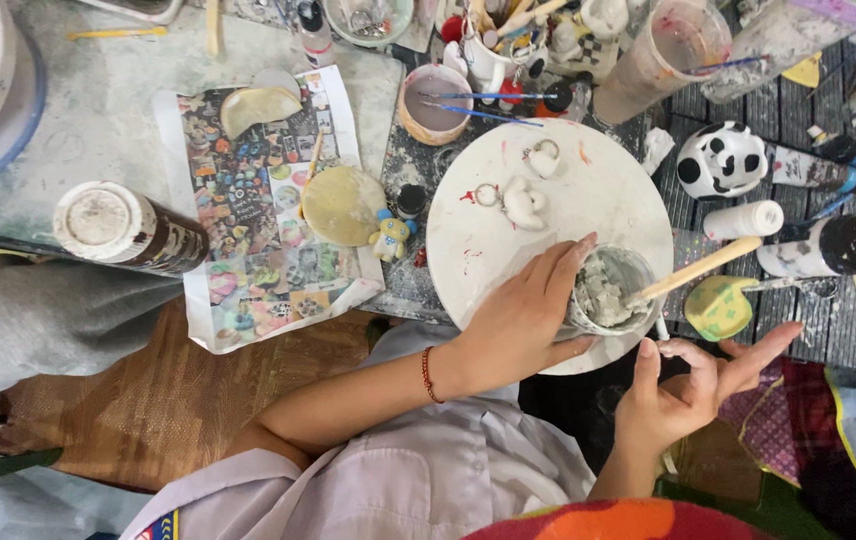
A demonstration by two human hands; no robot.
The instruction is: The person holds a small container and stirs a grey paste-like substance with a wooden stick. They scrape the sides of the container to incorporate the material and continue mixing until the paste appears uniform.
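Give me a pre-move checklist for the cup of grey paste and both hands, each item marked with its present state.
1. Left hand grips the cup: ok.
2. Cup rests on the round white board: ok.
3. Wooden stick sits in the paste: ok.
4. Right hand holds the stick: not ok, it is off it and empty.
5. Small white figures stand apart from the cup: ok.
6. Paste fully mixed: cannot tell.

Small clear cup (608, 290), upright, approx. half full w/ grey-white paste, sits at near-right edge of round white board (548, 215). Wooden stick (698, 268) stands in it, leaning right, top past cup rim.
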